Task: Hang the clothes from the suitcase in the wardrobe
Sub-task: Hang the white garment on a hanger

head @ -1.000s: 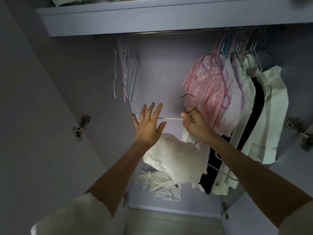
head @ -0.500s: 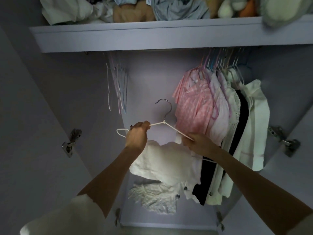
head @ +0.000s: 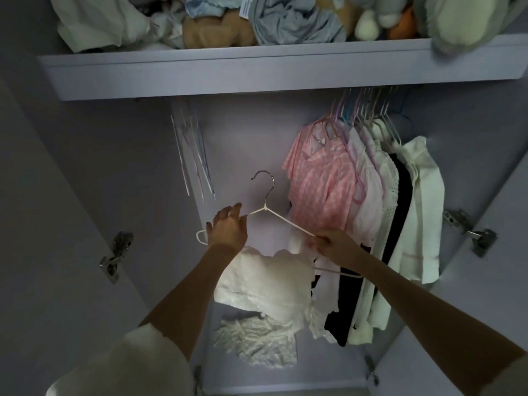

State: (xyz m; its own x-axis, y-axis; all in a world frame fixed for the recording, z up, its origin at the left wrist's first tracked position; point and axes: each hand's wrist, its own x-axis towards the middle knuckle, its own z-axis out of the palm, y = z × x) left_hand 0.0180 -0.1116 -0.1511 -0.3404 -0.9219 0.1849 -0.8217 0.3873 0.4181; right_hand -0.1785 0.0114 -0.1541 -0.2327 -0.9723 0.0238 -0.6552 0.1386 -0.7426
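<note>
Left hand (head: 228, 231) and right hand (head: 333, 244) both grip the white hanger (head: 281, 220), white garment (head: 265, 284) draped; next, its hook needs lifting onto the rail

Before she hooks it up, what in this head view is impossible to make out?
- Wardrobe rail: hidden behind the shelf.
- White garment: whether it sits properly on the hanger is unclear; both hands cover the arms.
- Suitcase: outside the frame.
- Shelf pile: cut off by the top edge.

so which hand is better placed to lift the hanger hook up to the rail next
Probably left. The left hand grips the white hanger on its bare arm near the hook, while the right hand pinches the lower arm against the white garment.
</note>
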